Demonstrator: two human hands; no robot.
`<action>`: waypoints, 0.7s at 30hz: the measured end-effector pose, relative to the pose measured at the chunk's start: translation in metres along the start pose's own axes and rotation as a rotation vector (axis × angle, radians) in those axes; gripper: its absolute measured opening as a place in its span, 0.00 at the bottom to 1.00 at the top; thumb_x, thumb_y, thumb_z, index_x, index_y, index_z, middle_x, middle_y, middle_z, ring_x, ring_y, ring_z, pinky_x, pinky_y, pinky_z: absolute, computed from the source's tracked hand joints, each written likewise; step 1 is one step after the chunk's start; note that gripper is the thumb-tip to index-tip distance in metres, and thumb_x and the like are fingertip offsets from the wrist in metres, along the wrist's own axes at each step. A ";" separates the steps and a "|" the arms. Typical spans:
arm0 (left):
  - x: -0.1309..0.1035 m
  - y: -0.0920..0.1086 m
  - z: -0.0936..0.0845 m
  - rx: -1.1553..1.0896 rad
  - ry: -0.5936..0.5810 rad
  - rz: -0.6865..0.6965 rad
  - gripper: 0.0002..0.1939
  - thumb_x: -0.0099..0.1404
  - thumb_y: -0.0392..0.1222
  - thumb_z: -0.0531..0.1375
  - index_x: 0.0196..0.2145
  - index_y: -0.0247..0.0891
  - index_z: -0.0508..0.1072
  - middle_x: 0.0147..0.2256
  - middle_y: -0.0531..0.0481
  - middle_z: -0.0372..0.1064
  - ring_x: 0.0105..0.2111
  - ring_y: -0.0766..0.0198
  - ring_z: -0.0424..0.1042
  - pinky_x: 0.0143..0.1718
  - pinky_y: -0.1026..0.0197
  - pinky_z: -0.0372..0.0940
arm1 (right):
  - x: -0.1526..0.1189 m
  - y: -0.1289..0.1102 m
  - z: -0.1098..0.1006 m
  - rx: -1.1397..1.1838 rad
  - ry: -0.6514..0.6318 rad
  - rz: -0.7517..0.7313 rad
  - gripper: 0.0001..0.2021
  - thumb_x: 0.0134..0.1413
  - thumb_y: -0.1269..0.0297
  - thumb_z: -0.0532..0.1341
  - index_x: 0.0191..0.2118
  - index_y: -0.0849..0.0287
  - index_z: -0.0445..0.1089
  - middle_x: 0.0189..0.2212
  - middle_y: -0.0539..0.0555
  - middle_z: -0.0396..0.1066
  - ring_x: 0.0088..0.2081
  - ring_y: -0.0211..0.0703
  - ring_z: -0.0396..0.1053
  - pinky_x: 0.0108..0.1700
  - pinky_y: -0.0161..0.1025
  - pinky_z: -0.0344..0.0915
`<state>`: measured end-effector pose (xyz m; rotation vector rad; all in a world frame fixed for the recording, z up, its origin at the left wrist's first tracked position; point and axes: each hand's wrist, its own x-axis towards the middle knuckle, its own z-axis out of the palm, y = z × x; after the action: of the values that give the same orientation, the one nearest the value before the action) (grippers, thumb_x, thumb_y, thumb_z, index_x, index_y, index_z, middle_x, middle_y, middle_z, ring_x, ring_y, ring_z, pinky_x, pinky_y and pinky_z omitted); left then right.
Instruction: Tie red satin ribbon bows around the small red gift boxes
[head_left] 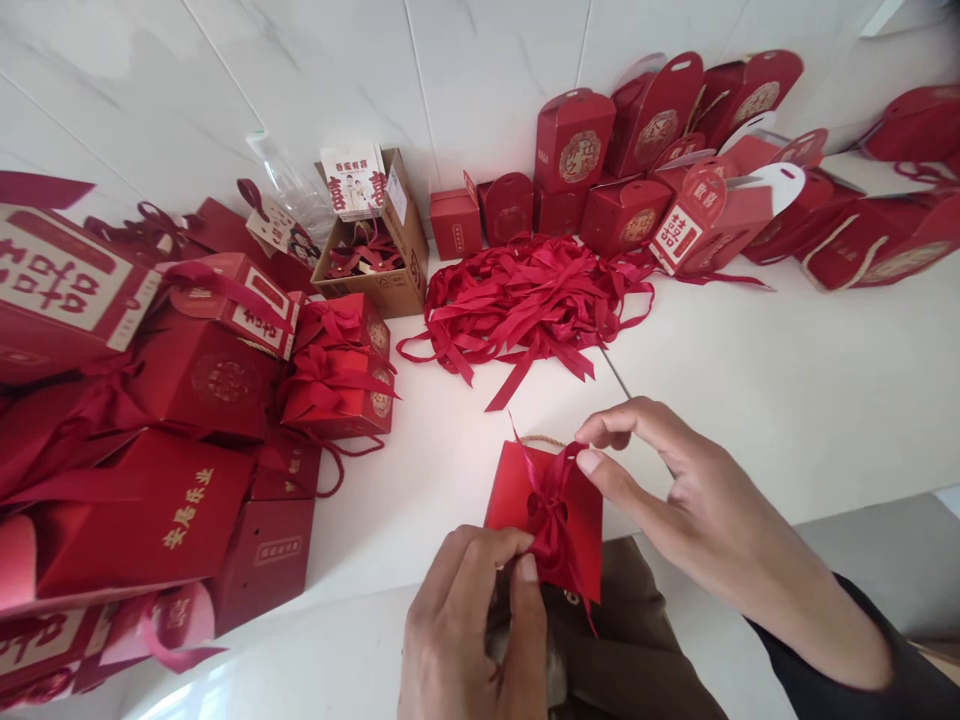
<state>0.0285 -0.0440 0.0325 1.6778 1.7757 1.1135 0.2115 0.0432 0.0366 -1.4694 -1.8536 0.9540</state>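
A small red gift box (510, 490) with a rope handle (541, 439) sits near the front edge of the white surface, in front of my body. On its top is a dark red ribbon bow (551, 508), with thin tails hanging over the box. My left hand (480, 610) pinches the bow's lower left loop between thumb and fingers. At the upper right, my right hand (675, 480) pinches another loop of the bow between thumb and index finger.
A heap of loose red ribbons (536, 310) lies behind the box. Finished-looking red boxes (202, 380) with bows are piled at the left. An open cardboard box (409, 270) stands at the wall. More red boxes (577, 150) line the back right.
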 end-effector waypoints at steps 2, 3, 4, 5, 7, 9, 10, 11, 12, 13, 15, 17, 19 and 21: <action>0.002 0.003 -0.001 -0.044 -0.002 -0.044 0.09 0.72 0.35 0.56 0.37 0.44 0.75 0.31 0.55 0.71 0.28 0.67 0.68 0.31 0.67 0.64 | -0.008 -0.005 -0.001 -0.027 -0.005 -0.077 0.05 0.70 0.57 0.59 0.44 0.48 0.70 0.41 0.50 0.73 0.42 0.45 0.72 0.33 0.36 0.68; 0.002 0.004 -0.002 -0.058 -0.005 -0.069 0.08 0.71 0.36 0.57 0.37 0.44 0.75 0.31 0.55 0.72 0.28 0.68 0.68 0.30 0.67 0.64 | -0.012 -0.007 -0.001 -0.028 -0.048 -0.113 0.04 0.70 0.58 0.59 0.44 0.48 0.70 0.41 0.50 0.72 0.41 0.45 0.72 0.34 0.37 0.69; 0.002 0.005 -0.002 -0.068 -0.011 -0.095 0.08 0.71 0.37 0.57 0.37 0.44 0.76 0.30 0.55 0.72 0.27 0.68 0.68 0.30 0.68 0.64 | -0.016 -0.010 -0.001 -0.027 -0.102 -0.144 0.03 0.70 0.60 0.59 0.43 0.48 0.70 0.40 0.51 0.72 0.41 0.45 0.72 0.36 0.38 0.70; 0.003 0.006 -0.003 -0.078 -0.017 -0.124 0.07 0.71 0.38 0.58 0.37 0.44 0.77 0.29 0.56 0.73 0.26 0.68 0.68 0.29 0.68 0.64 | -0.020 -0.012 -0.001 -0.029 -0.156 -0.175 0.03 0.70 0.61 0.59 0.43 0.48 0.70 0.40 0.51 0.72 0.41 0.45 0.72 0.38 0.39 0.70; 0.002 0.007 -0.004 -0.112 -0.030 -0.193 0.07 0.70 0.41 0.59 0.37 0.43 0.78 0.28 0.55 0.74 0.25 0.68 0.70 0.28 0.68 0.65 | -0.026 -0.015 0.002 -0.050 -0.217 -0.221 0.03 0.70 0.64 0.60 0.44 0.48 0.70 0.41 0.51 0.71 0.44 0.46 0.71 0.44 0.41 0.70; 0.002 0.009 -0.004 -0.169 -0.043 -0.277 0.07 0.69 0.42 0.60 0.37 0.42 0.78 0.28 0.55 0.75 0.26 0.67 0.73 0.28 0.68 0.66 | -0.030 -0.015 0.005 -0.074 -0.217 -0.249 0.05 0.69 0.67 0.60 0.45 0.47 0.69 0.42 0.50 0.71 0.47 0.46 0.70 0.47 0.42 0.68; 0.002 0.010 -0.005 -0.207 -0.051 -0.324 0.07 0.68 0.42 0.60 0.37 0.42 0.79 0.28 0.55 0.76 0.26 0.67 0.74 0.28 0.68 0.67 | -0.031 -0.014 0.006 -0.080 -0.207 -0.256 0.07 0.69 0.68 0.60 0.46 0.47 0.69 0.42 0.49 0.70 0.48 0.46 0.69 0.47 0.42 0.68; 0.002 0.012 -0.005 -0.249 -0.060 -0.373 0.07 0.67 0.42 0.61 0.37 0.42 0.79 0.27 0.54 0.76 0.27 0.67 0.75 0.29 0.68 0.68 | -0.032 -0.013 0.007 -0.082 -0.195 -0.263 0.08 0.69 0.70 0.60 0.46 0.47 0.68 0.41 0.49 0.70 0.47 0.45 0.68 0.47 0.42 0.67; 0.002 0.013 -0.005 -0.293 -0.070 -0.419 0.06 0.67 0.42 0.61 0.37 0.41 0.79 0.27 0.54 0.76 0.26 0.67 0.75 0.29 0.68 0.69 | -0.032 -0.012 0.009 -0.084 -0.184 -0.267 0.08 0.68 0.71 0.60 0.46 0.47 0.68 0.40 0.48 0.70 0.47 0.45 0.68 0.47 0.42 0.66; 0.003 0.013 -0.005 -0.341 -0.080 -0.462 0.06 0.66 0.42 0.62 0.36 0.40 0.79 0.27 0.53 0.76 0.25 0.67 0.74 0.28 0.68 0.69 | -0.032 -0.011 0.009 -0.085 -0.180 -0.275 0.09 0.68 0.72 0.60 0.45 0.47 0.68 0.40 0.48 0.70 0.46 0.45 0.68 0.46 0.41 0.66; 0.005 0.012 -0.005 -0.449 -0.093 -0.538 0.06 0.65 0.42 0.63 0.36 0.38 0.77 0.27 0.52 0.76 0.23 0.68 0.73 0.26 0.68 0.69 | -0.031 -0.011 0.011 -0.086 -0.174 -0.295 0.09 0.68 0.73 0.60 0.44 0.48 0.68 0.39 0.48 0.69 0.45 0.45 0.67 0.45 0.41 0.65; 0.008 0.009 -0.005 -0.582 -0.114 -0.593 0.07 0.65 0.43 0.65 0.37 0.37 0.74 0.29 0.50 0.76 0.23 0.68 0.72 0.24 0.68 0.70 | -0.031 -0.011 0.012 -0.085 -0.168 -0.309 0.08 0.68 0.73 0.60 0.43 0.49 0.67 0.37 0.48 0.69 0.43 0.45 0.67 0.44 0.41 0.65; 0.011 0.007 -0.004 -0.713 -0.142 -0.625 0.11 0.64 0.44 0.66 0.39 0.38 0.72 0.30 0.49 0.77 0.25 0.65 0.75 0.22 0.67 0.70 | -0.030 -0.012 0.012 -0.080 -0.168 -0.303 0.08 0.68 0.73 0.59 0.41 0.50 0.67 0.37 0.49 0.68 0.43 0.46 0.67 0.43 0.41 0.65; 0.012 0.008 -0.003 -0.770 -0.129 -0.634 0.16 0.62 0.45 0.68 0.44 0.39 0.70 0.33 0.48 0.77 0.28 0.63 0.76 0.20 0.67 0.70 | -0.030 -0.013 0.012 -0.078 -0.170 -0.287 0.07 0.69 0.73 0.59 0.41 0.51 0.67 0.37 0.49 0.68 0.43 0.46 0.67 0.43 0.42 0.65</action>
<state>0.0294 -0.0338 0.0427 0.6511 1.3677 1.1315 0.2016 0.0097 0.0398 -1.1524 -2.1749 0.8966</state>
